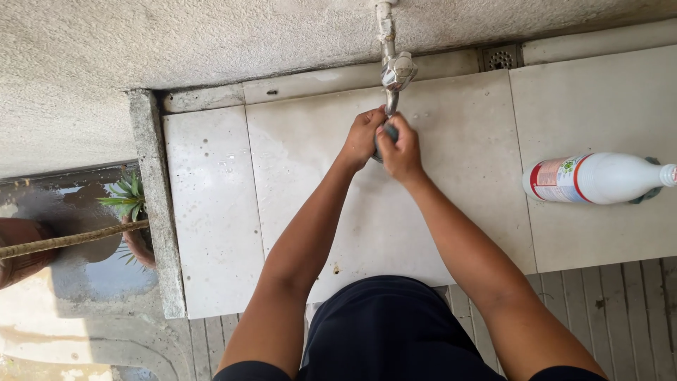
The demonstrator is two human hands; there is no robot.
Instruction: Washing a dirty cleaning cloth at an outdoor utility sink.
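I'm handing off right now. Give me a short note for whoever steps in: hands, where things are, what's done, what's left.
Left hand: closed around a small dark object directly under the metal tap.
Right hand: also gripping that object, from the other side; what it is cannot be told.
Nearby: white plastic bottle lying on its side on the tiled ledge, to the right, on a greenish cloth.
Done: both hands are at the tap; no running water visible.
Left: the object has not left the hands; the bottle lies untouched.
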